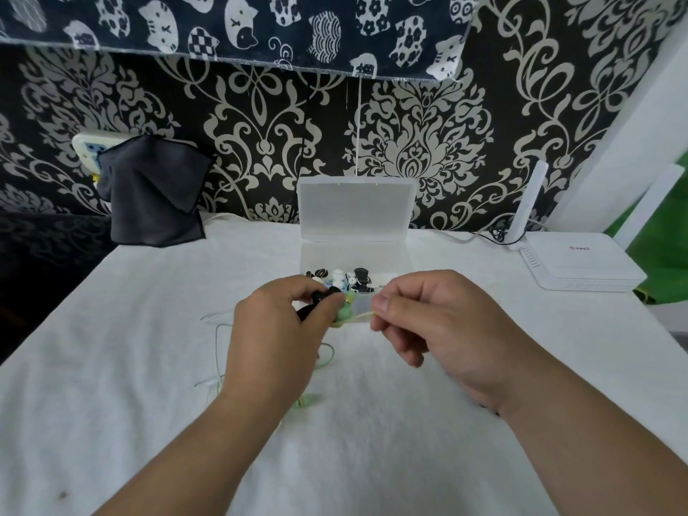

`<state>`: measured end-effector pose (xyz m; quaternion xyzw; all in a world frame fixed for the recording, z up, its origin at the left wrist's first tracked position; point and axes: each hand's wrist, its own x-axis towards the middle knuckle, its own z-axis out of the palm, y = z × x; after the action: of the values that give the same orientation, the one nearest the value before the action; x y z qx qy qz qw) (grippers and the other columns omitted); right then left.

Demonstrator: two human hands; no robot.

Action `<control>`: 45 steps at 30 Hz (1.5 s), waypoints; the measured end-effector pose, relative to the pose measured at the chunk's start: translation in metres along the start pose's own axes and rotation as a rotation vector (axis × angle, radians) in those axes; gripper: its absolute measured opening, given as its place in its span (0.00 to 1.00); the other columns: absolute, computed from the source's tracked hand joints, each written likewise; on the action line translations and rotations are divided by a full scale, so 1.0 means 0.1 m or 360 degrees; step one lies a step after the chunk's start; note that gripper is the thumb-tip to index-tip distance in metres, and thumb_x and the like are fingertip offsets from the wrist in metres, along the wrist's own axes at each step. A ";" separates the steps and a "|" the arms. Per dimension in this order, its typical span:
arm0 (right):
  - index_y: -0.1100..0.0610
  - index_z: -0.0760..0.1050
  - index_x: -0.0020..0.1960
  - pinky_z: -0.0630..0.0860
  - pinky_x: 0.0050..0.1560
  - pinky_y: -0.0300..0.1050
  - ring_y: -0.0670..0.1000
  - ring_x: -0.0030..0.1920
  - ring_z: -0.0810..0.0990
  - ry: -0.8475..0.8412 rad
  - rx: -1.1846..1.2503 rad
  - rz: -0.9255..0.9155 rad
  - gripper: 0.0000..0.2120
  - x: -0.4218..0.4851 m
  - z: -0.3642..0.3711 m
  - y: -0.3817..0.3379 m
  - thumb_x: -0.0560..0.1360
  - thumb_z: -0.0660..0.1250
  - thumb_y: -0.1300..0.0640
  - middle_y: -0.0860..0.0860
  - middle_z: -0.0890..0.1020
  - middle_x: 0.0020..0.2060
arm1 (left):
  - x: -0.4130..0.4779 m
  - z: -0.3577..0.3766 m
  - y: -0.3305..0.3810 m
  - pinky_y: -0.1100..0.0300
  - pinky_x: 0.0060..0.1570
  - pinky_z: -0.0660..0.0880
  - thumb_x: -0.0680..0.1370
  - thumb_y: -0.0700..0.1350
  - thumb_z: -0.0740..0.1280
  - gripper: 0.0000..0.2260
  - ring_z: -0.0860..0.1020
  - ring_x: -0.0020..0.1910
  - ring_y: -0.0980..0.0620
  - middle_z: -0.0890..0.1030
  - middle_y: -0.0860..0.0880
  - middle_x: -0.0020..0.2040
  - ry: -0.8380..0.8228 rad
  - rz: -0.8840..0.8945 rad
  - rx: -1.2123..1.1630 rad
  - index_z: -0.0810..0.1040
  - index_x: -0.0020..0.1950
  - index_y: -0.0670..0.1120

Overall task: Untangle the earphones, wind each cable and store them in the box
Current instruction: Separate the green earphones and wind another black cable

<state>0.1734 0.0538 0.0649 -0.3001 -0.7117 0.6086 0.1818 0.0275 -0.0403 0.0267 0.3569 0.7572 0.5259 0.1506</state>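
My left hand (pixel 277 338) grips a bundle of earphones above the white table: black earbud parts and a mint-green earbud (pixel 343 313) show between its fingers. My right hand (pixel 420 322) pinches a pale green cable (pixel 359 317) that runs taut from the left hand. More of the thin cable (pixel 217 340) loops on the cloth under and left of the left hand, and a green plug end (pixel 307 401) lies below the wrist. The clear plastic box (pixel 357 255) stands open just behind my hands, with several black and white earphones (pixel 344 279) inside.
The box's lid (pixel 355 208) leans up against the patterned wall. A dark grey cloth (pixel 152 191) hangs at the back left. A white router (pixel 580 264) with an upright antenna sits at the back right, its wires trailing along the wall. The table carries a white cloth (pixel 130 366).
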 end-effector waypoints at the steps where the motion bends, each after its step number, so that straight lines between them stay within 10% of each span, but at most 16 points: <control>1: 0.60 0.79 0.36 0.68 0.29 0.40 0.49 0.26 0.70 0.0078 0.0042 -0.0002 0.15 0.01 0.00 0.02 0.80 0.65 0.59 0.52 0.74 0.25 | -0.01 0.00 0.01 0.66 0.28 0.71 0.74 0.48 0.75 0.05 0.75 0.23 0.58 0.82 0.59 0.32 -0.0042 0.0035 -0.0009 0.82 0.39 0.55; 17: 0.59 0.76 0.33 0.61 0.29 0.42 0.48 0.24 0.63 0.0402 -0.0212 0.0309 0.17 0.18 -0.14 0.21 0.79 0.68 0.55 0.50 0.70 0.24 | -0.11 0.04 0.08 0.70 0.48 0.74 0.71 0.38 0.77 0.10 0.81 0.49 0.60 0.82 0.62 0.47 -0.0473 0.0689 0.0086 0.86 0.46 0.52; 27: 0.55 0.76 0.31 0.61 0.30 0.40 0.43 0.21 0.63 0.0288 -0.0550 0.0284 0.18 0.20 -0.14 0.20 0.79 0.68 0.52 0.45 0.70 0.21 | -0.16 0.06 0.07 0.60 0.39 0.74 0.81 0.38 0.64 0.13 0.77 0.32 0.56 0.81 0.55 0.37 -0.0713 -0.0040 -0.0290 0.80 0.46 0.55; 45: 0.59 0.80 0.35 0.63 0.33 0.43 0.48 0.23 0.65 0.0184 -0.0503 0.0445 0.14 0.17 -0.28 0.16 0.78 0.69 0.55 0.49 0.73 0.24 | -0.15 0.01 0.07 0.62 0.39 0.74 0.82 0.37 0.61 0.12 0.75 0.35 0.54 0.81 0.53 0.41 -0.0965 0.0030 -0.0311 0.79 0.48 0.53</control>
<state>0.1811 0.0876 0.0533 -0.4552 -0.7380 0.4905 0.0867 0.0413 -0.0488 0.0303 0.4884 0.6203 0.4671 0.3981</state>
